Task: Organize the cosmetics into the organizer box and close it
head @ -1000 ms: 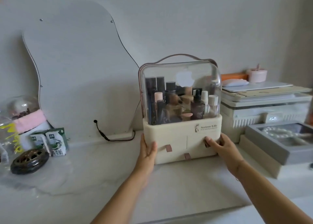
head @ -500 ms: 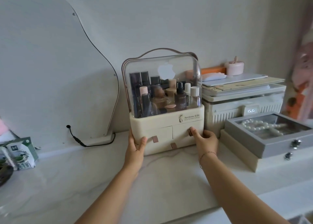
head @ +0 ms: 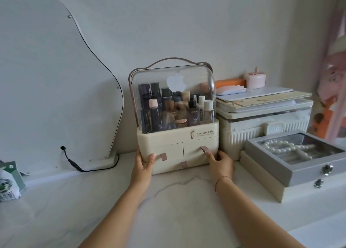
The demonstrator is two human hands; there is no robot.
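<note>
The cream organizer box [head: 168, 137] stands on the white counter against the wall, its clear domed lid [head: 196, 79] shut over several upright cosmetics bottles [head: 192, 113]. Its base has small drawers with pink pull tabs, all pushed in. My left hand [head: 143, 166] holds the box's lower left corner, thumb on the front face. My right hand [head: 221, 162] holds the lower right corner, fingers on the front by a pink tab.
A curved mirror [head: 56, 97] with a black cable [head: 74, 165] leans on the wall at left. Right of the box stand a white ribbed case [head: 262, 127] with a tablet and mouse on top and a grey jewellery box [head: 299, 157] with pearls. A carton [head: 9, 180] sits far left.
The view has swung to the right, and both hands stay on the box's lower corners. The box now sits close beside the white ribbed case.
</note>
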